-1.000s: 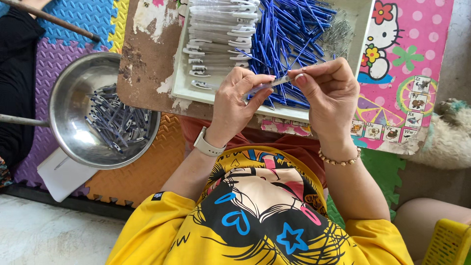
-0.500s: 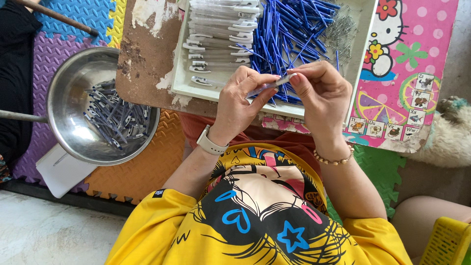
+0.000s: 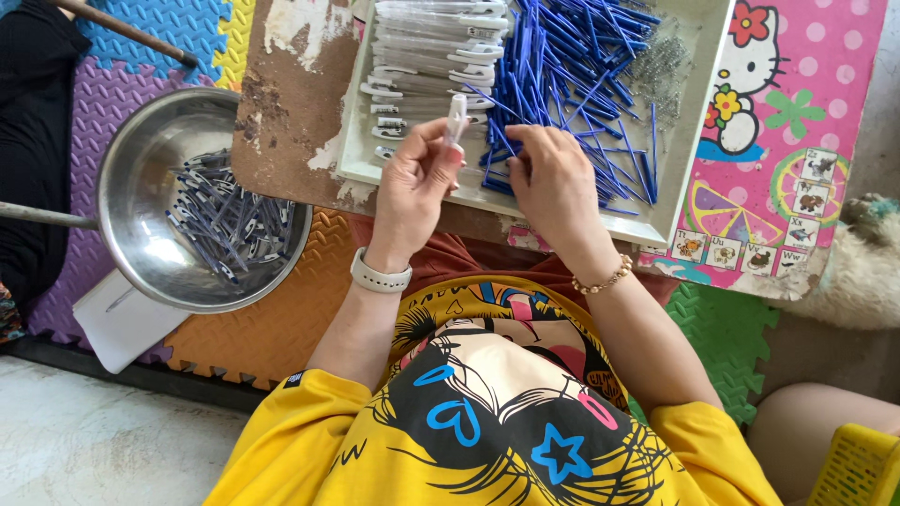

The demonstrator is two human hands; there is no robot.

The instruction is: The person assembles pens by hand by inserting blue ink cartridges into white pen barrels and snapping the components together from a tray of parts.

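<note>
Left hand (image 3: 412, 183): raised, grip clamped on a clear plastic pen barrel (image 3: 456, 118), upright over the shallow white tray (image 3: 689, 150). Right hand (image 3: 553, 178): palm down, fingers together on thin blue refills (image 3: 572, 66). Round steel bowl (image 3: 141, 234) left of the brown worn surface (image 3: 281, 112).

My left fingers (image 3: 441, 155) pinch a clear pen barrel (image 3: 456, 117) upright over the white tray (image 3: 698, 141). My right fingers (image 3: 525, 155) touch the loose heap of blue refills (image 3: 572, 66) inside it.

A tray (image 3: 698, 141) sits on the table (image 3: 281, 112), holding pen barrels (image 3: 427, 47) left, refills (image 3: 572, 66) right; a bowl (image 3: 141, 159) of pens (image 3: 230, 220) lies off the table's left edge.
</note>
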